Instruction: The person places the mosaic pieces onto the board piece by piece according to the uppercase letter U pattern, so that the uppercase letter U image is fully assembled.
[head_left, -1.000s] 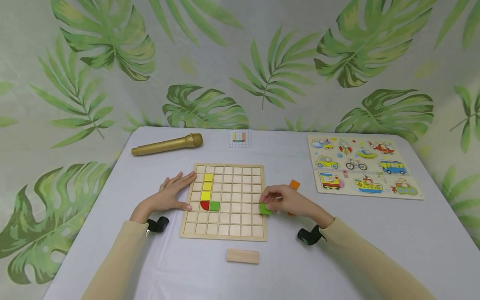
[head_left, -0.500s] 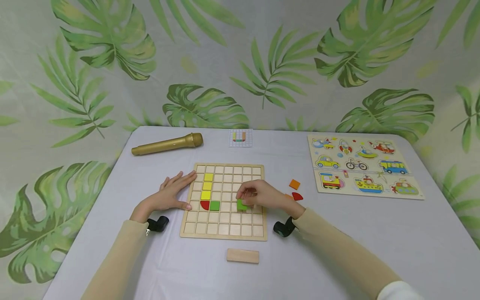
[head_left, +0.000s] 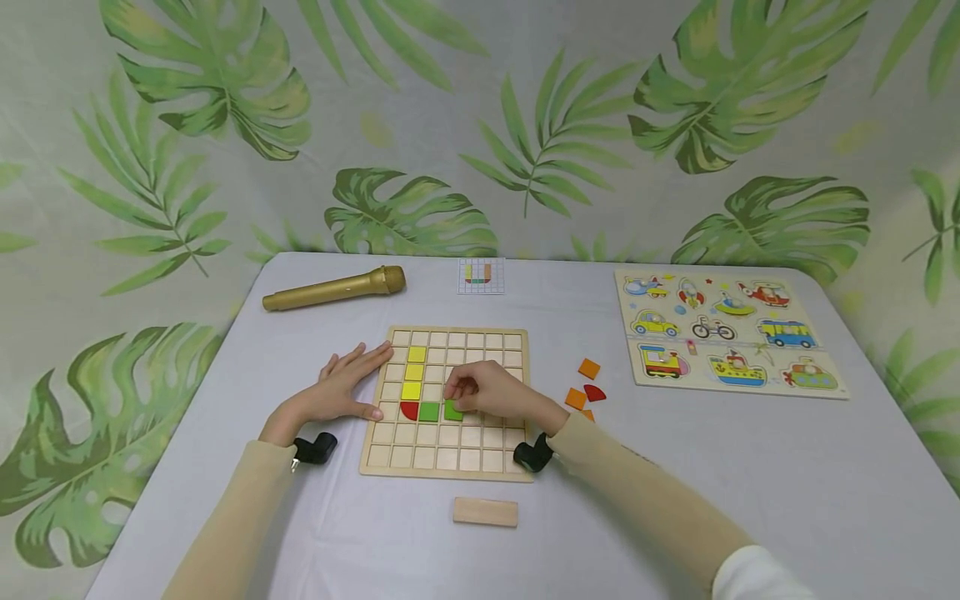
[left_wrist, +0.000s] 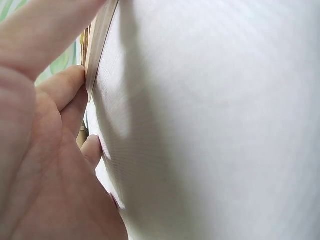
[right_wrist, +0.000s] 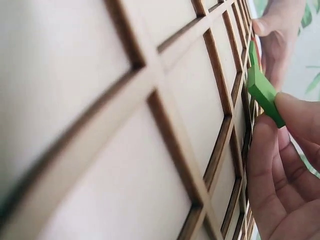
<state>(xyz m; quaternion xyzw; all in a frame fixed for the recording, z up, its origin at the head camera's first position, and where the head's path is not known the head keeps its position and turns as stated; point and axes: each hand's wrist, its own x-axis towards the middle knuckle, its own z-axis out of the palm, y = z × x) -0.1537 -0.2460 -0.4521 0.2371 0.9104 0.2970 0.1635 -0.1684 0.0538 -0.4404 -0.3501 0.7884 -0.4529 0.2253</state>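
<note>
A wooden grid board [head_left: 448, 460] lies flat on the table. My left hand [head_left: 336, 389] rests along its left edge with fingers spread, thumb and fingertips touching the frame. Between thumb and fingers my right hand [head_left: 495, 392] pinches a green square tile [right_wrist: 263, 94] over the board, tilted in the right wrist view. Just left of it, a second green tile [head_left: 429, 412] sits in a cell. Beside that lies a red quarter-round tile [head_left: 409, 410], with yellow square tiles [head_left: 412, 390] in the column above.
Right of the board lie orange tiles [head_left: 588, 368] and another red quarter-round tile [head_left: 595, 392]. A wooden block [head_left: 486, 512] is in front. Behind the board are a gold microphone [head_left: 335, 289] and a pattern card [head_left: 481, 277]. A vehicle puzzle [head_left: 731, 333] occupies the back right.
My right hand has carried the green tile leftward from the board's right edge to beside the placed green tile, uncovering orange and red tiles. The left hand stays put.
</note>
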